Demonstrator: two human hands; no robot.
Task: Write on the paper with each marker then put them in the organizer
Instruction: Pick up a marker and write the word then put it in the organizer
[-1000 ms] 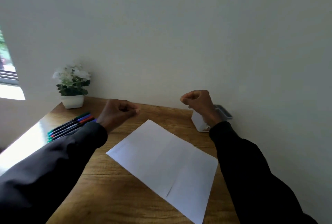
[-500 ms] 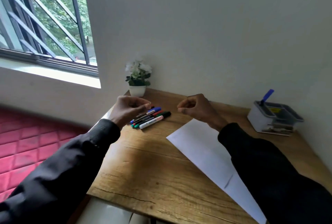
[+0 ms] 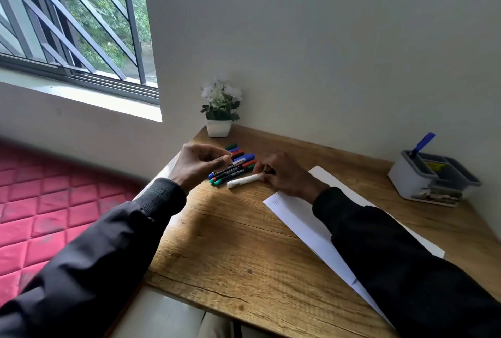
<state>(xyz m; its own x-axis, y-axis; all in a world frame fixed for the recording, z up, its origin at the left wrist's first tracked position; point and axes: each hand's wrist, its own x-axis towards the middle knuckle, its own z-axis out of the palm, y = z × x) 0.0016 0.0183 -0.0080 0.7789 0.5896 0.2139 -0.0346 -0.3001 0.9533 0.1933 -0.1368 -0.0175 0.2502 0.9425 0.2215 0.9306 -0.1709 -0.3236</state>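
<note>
Several markers [image 3: 235, 163] lie side by side on the wooden desk [image 3: 244, 251] near the plant. A white-barrelled marker [image 3: 244, 181] lies closest to me, and my right hand [image 3: 286, 176] pinches its dark cap end. My left hand [image 3: 199, 165] hovers just left of the marker row with its fingers curled and thumb against the fingertips, holding nothing I can see. A white sheet of paper [image 3: 301, 222] lies partly under my right sleeve, with faint marks near its far corner. The grey-and-white organizer [image 3: 414, 179] stands at the far right with a blue marker [image 3: 422, 144] upright in it.
A small white pot of white flowers [image 3: 220, 110] stands in the desk's back left corner against the wall. The desk's left edge drops to a red quilted surface [image 3: 48, 213]. A barred window [image 3: 73, 23] is on the left.
My view has dropped toward the desk. My right hand moved down from the air onto the white marker's cap end. My left hand stays curled beside the marker row.
</note>
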